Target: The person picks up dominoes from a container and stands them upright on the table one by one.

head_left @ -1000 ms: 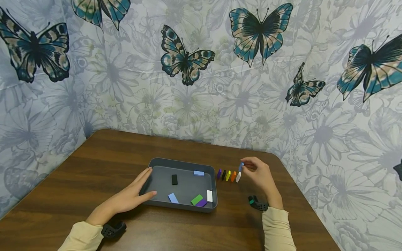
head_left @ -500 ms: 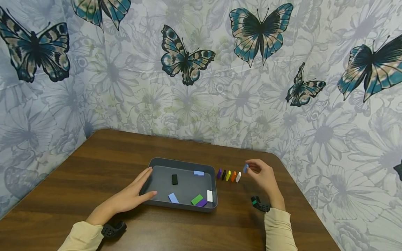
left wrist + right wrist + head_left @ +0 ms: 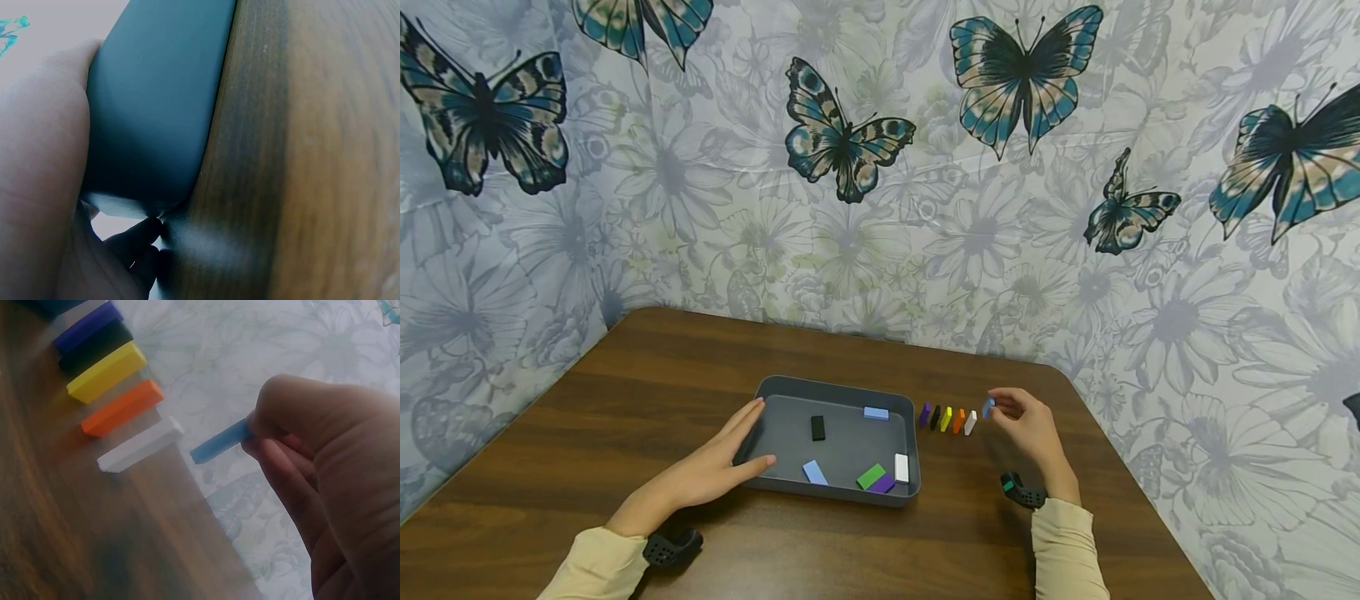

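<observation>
In the head view, one grey tray (image 3: 850, 437) is on the brown desk (image 3: 820, 550). Six blocks lie inside it: one black block (image 3: 817, 428) near the centre, one pale blue block (image 3: 876, 413) at two o'clock, another pale blue block (image 3: 815, 472) at seven, one white block (image 3: 902, 468) at four, and between four and five one green block (image 3: 871, 477) beside one violet block (image 3: 883, 483). At three o'clock outside the tray, five blocks stand in one row: purple (image 3: 925, 414), black (image 3: 936, 417), yellow (image 3: 947, 419), orange (image 3: 958, 421) and white (image 3: 971, 422). The left hand (image 3: 718, 462) touches the tray at nine o'clock, with its fingers spread wide. The right hand (image 3: 1026, 422) pinches one blue block (image 3: 988, 407), just beside the row's white end.

In the left wrist view, the tray wall reaches toward twelve o'clock, the left hand is at eight, and the desk fills three.

In the right wrist view, the same five blocks run from eleven o'clock to nine, apart from each other. The blue block is tilted near the centre, in a narrow pinch between thumb and finger; whether it touches the desk, I cannot tell.
</observation>
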`<state>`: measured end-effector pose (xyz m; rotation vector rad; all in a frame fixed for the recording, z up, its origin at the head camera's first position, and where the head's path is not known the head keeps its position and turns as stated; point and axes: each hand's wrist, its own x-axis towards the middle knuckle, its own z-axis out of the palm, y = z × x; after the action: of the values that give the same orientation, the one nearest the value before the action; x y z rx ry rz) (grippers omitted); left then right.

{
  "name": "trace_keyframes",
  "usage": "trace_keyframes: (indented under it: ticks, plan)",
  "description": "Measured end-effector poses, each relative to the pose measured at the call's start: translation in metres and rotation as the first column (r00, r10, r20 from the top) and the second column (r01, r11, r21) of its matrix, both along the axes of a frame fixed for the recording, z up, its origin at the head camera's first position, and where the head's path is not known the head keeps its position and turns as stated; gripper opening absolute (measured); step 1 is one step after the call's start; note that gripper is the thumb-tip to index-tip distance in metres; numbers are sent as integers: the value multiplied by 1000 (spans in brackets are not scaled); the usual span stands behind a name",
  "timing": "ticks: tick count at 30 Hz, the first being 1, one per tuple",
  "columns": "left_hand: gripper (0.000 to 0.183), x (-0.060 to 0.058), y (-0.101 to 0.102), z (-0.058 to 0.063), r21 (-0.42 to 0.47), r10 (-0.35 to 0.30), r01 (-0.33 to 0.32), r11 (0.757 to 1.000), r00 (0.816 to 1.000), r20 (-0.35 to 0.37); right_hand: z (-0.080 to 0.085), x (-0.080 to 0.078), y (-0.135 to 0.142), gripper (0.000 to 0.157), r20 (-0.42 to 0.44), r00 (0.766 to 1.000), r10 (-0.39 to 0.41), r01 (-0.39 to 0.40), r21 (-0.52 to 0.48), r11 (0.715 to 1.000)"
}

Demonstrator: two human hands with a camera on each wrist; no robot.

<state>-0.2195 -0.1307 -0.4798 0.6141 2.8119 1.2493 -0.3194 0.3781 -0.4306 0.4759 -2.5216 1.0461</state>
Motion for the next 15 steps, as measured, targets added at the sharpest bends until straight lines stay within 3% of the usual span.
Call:
trace_keyframes:
  ticks: [15]
  plan:
    - [98, 0, 0, -1, -11, 6, -6, 1000, 1000, -9, -19, -3, 3, 28, 108, 994, -13, 16, -30, 999]
